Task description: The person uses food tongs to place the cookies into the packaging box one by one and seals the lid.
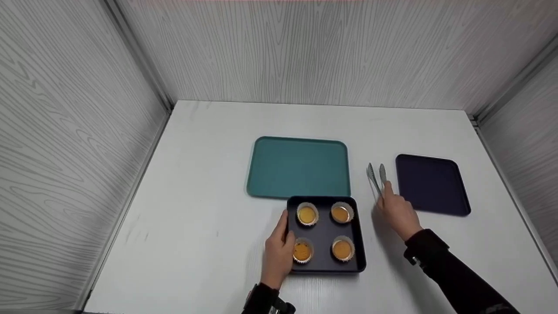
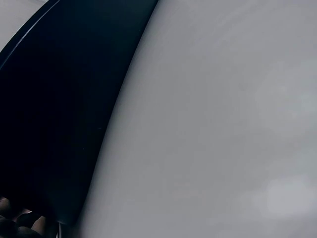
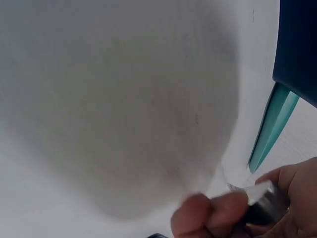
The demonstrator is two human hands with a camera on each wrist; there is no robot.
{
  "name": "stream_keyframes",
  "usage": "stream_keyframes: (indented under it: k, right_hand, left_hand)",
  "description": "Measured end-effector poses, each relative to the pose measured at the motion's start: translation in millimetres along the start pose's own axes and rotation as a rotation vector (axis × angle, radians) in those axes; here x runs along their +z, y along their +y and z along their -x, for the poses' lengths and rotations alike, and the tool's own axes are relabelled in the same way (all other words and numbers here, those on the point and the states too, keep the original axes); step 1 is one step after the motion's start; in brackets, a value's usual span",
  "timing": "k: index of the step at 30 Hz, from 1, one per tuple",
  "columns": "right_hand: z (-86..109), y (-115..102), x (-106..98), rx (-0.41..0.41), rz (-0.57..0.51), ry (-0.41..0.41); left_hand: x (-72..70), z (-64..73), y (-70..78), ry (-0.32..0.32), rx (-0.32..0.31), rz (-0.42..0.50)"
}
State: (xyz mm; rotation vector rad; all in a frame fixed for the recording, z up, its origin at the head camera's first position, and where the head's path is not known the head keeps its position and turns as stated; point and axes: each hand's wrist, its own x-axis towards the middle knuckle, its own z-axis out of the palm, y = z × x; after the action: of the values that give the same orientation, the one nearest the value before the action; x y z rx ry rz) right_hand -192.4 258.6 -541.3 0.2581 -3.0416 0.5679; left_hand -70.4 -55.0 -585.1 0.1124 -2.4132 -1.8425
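A dark square baking pan (image 1: 322, 231) near the front of the table holds several cupcakes (image 1: 343, 250) in pale paper cups. My left hand (image 1: 277, 257) grips its left side, the thumb lying over the rim. The pan's dark outer wall (image 2: 64, 109) fills the left of the left wrist view. In my right hand (image 1: 399, 216) are metal tongs (image 1: 373, 178), tips pointing away from me and apart, with nothing between them. The right wrist view shows curled fingers (image 3: 208, 213) around the tongs' shiny end (image 3: 267, 206).
A teal tray (image 1: 301, 168) lies just behind the pan, nearly touching it. To the right of the tongs is a flat dark purple tray (image 1: 431, 183). Wood-grain panels (image 1: 283, 52) enclose the white table (image 1: 196, 196) at the back and both sides.
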Motion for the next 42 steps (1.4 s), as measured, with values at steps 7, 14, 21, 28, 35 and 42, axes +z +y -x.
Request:
stream_keyframes:
  k: [7, 14, 21, 28, 35, 42]
  right_hand:
    - [-6.6, -5.7, -0.9, 0.082, 0.021, -0.137]
    - [-8.5, -2.6, 4.8, 0.055, -0.008, -0.191]
    - [-8.8, -0.1, 5.5, 0.054, -0.016, -0.242]
    - [-6.2, 7.2, -6.8, 0.057, -0.027, -0.206]
    - [11.8, 28.9, -25.9, -0.083, 0.066, 0.080]
    - [24.4, 62.7, -42.6, -0.156, 0.144, 0.120]
  left_hand:
    - [-0.6, 1.1, -0.1, -0.005, 0.001, -0.008]
    - [-0.1, 1.3, 0.9, -0.005, 0.004, -0.029]
    - [-0.1, 0.3, 0.2, 0.005, 0.009, -0.030]
    - [0.2, 0.3, 0.1, -0.002, 0.005, -0.036]
    - [-0.3, -0.1, 1.3, 0.000, 0.005, -0.036]
    - [-1.1, -0.8, 2.2, -0.015, -0.013, -0.015]
